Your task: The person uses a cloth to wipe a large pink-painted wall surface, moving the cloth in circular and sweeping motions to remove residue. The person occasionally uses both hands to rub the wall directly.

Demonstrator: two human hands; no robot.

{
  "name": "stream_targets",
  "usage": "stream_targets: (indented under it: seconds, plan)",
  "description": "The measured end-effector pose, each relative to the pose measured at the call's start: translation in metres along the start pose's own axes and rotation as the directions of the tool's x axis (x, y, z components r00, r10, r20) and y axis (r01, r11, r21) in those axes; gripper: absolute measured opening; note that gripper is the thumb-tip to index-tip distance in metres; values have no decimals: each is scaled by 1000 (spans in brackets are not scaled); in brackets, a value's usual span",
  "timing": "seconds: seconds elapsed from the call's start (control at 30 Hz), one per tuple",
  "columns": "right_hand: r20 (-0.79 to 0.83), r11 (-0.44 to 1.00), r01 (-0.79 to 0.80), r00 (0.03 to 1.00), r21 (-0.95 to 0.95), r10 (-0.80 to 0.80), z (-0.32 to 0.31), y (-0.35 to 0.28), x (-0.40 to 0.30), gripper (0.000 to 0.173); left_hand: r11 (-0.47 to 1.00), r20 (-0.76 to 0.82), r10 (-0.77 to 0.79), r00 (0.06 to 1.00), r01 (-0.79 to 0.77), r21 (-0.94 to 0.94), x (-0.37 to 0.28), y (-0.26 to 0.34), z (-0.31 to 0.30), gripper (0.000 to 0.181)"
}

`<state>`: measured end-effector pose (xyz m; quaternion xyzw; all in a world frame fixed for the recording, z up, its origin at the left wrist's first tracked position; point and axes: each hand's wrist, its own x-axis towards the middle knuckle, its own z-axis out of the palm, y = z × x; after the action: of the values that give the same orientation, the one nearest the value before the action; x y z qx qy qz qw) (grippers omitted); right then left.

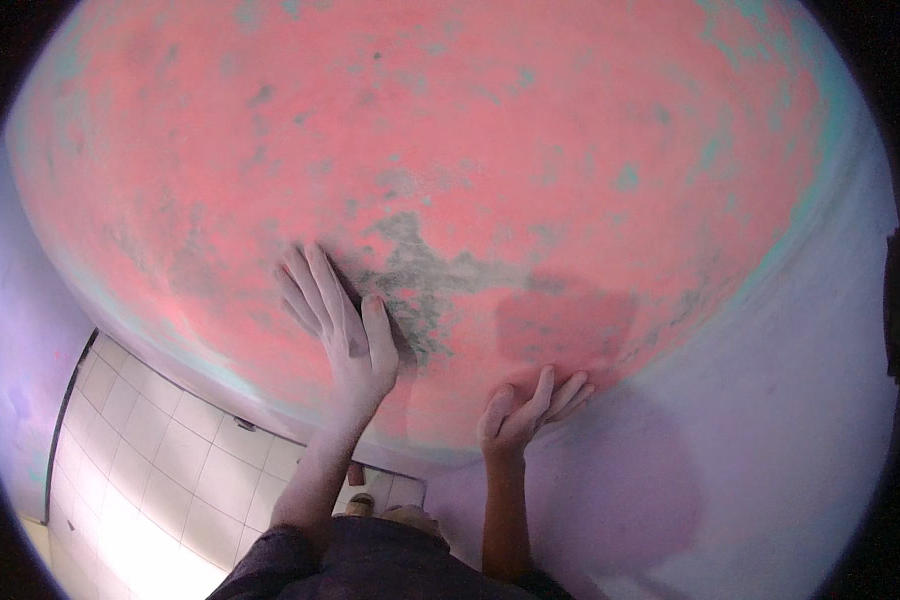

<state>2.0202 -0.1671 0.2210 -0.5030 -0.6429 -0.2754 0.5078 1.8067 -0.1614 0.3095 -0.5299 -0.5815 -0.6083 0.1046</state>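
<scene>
A broad coral-pink painted surface, probably a wall, fills most of the view, mottled with teal and grey. Against it my left hand is laid palm-side in, with fingers stretched upward and the thumb apart. A pale powder coats this hand and forearm. Just right of the thumb lies a rough grey patch where the pink is broken. Lower and to the right, my right hand is at the pink area's bottom edge, its fingers bent and spread. It looks dusty too. I see nothing held in either hand, though both palms are hidden.
A pale lavender wall adjoins the pink on the right, bearing a rounded shadow. Light floor tiles show at lower left, with strong glare. A small dark object lies near the tiles' upper edge. At far right is a dark shape.
</scene>
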Motion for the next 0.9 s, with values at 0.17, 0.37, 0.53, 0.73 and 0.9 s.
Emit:
stream_targets:
  seconds: [0.17, 0.37, 0.53, 0.73, 0.9]
  plan:
    - [5, 1000, 10, 1000, 24, -10, 2, 3, 5, 48, 992, 60, 78, 995, -83, 99, -34, -22, 21, 74]
    - [-2, 998, 52, 999, -47, -52, 2, 0, 7, 54, 996, 176, -73, 982, 63, 61, -131, -42, 47, 76]
    - [18, 1000, 11, 1000, -21, -11, 2, -3, 3, 54, 997, -66, -83, 994, 83, -9, 1, -12, 3, 73]
    - [2, 999, 47, 999, -11, -47, 5, 2, -3, 53, 991, 75, 64, 995, -72, 112, -60, -35, 28, 72]
    - [1, 997, 62, 998, -36, -62, 3, 1, -1, 53, 986, 231, 31, 972, -67, 152, -127, -47, 51, 74]
